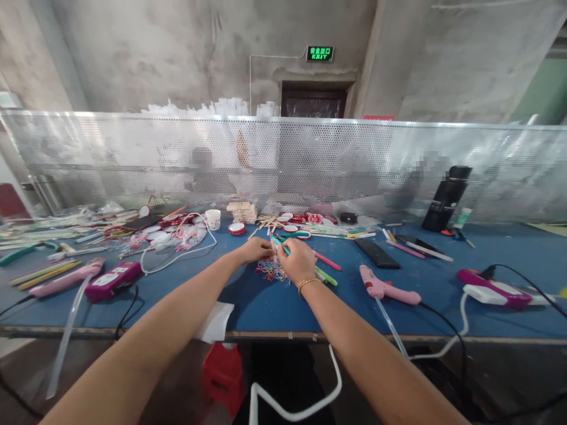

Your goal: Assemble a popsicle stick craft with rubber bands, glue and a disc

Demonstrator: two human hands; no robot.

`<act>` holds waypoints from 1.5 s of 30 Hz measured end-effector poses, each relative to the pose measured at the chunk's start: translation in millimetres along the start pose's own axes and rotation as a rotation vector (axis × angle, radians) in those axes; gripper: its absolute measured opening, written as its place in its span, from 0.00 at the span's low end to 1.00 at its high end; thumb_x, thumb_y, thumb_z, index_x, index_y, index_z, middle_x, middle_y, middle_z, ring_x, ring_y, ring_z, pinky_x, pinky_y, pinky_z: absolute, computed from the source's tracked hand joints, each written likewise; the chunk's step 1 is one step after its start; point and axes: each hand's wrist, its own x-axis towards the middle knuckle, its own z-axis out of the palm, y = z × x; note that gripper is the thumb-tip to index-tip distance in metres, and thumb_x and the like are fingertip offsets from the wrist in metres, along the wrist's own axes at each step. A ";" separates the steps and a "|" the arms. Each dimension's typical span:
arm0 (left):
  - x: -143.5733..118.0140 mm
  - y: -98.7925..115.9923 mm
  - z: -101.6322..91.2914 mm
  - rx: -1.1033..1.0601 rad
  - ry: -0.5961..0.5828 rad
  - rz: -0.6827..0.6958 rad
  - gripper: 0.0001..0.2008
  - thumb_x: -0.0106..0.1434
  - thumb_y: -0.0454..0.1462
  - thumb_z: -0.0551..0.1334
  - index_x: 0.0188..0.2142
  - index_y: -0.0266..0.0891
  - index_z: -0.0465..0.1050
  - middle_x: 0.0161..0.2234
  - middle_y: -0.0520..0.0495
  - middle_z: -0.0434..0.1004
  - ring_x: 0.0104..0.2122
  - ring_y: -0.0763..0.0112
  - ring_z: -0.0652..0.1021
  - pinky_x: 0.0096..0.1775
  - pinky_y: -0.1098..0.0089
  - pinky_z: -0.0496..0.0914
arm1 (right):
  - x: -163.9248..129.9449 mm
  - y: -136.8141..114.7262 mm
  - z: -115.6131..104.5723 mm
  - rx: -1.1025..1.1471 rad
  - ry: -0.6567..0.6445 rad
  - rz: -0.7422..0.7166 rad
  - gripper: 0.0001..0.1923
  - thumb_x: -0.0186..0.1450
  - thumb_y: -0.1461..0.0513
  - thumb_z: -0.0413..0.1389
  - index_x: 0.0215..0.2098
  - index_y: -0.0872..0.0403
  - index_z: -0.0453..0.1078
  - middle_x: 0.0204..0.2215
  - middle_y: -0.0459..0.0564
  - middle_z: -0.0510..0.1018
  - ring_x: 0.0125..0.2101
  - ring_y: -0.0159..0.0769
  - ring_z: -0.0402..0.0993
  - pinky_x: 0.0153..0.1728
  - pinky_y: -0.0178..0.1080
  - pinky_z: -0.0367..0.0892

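My left hand (256,250) and my right hand (297,261) meet over the middle of the blue table (274,307). Together they pinch a small pale piece (275,254); what it is I cannot make out. A teal stick (280,245) pokes out between the hands. Just under them lies a pile of coloured rubber bands (271,272). A gold bracelet (307,283) circles my right wrist. A pink and a green stick (326,268) lie right of my right hand.
A pink glue gun (385,289) with cable lies right, another glue gun (71,278) left beside a magenta device (113,278). A white cup (213,219), tape rolls (236,228) and a black bottle (445,198) stand before a perforated screen (310,159). People sit behind it.
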 end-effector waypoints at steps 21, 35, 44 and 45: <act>-2.6 5.3 0.0 0.014 0.003 0.003 0.13 0.50 0.43 0.66 0.20 0.35 0.71 0.18 0.53 0.71 0.19 0.77 0.67 0.24 0.75 0.61 | 1.0 1.2 0.0 0.016 -0.004 0.008 0.10 0.65 0.60 0.54 0.27 0.54 0.67 0.27 0.47 0.75 0.30 0.33 0.67 0.33 0.35 0.52; 3.6 -2.5 -1.3 -0.001 0.015 -0.007 0.13 0.49 0.44 0.67 0.22 0.34 0.75 0.19 0.51 0.74 0.20 0.76 0.69 0.24 0.75 0.63 | 3.4 1.5 0.1 0.012 -0.003 0.022 0.09 0.65 0.60 0.54 0.27 0.54 0.68 0.27 0.47 0.75 0.30 0.33 0.67 0.33 0.35 0.53; 6.3 -3.8 -2.8 -0.047 -0.004 -0.019 0.12 0.50 0.44 0.67 0.25 0.34 0.77 0.21 0.50 0.75 0.21 0.77 0.70 0.26 0.74 0.64 | 11.0 13.8 -13.2 0.040 0.043 0.187 0.10 0.68 0.59 0.51 0.35 0.54 0.73 0.33 0.50 0.79 0.36 0.36 0.70 0.43 0.35 0.58; 7.0 -5.0 -3.1 -0.049 -0.005 -0.021 0.12 0.50 0.44 0.67 0.25 0.34 0.77 0.21 0.50 0.75 0.21 0.77 0.70 0.26 0.74 0.63 | 14.6 15.7 -16.8 0.038 0.038 0.229 0.10 0.68 0.59 0.52 0.36 0.54 0.74 0.34 0.50 0.80 0.37 0.36 0.71 0.44 0.36 0.58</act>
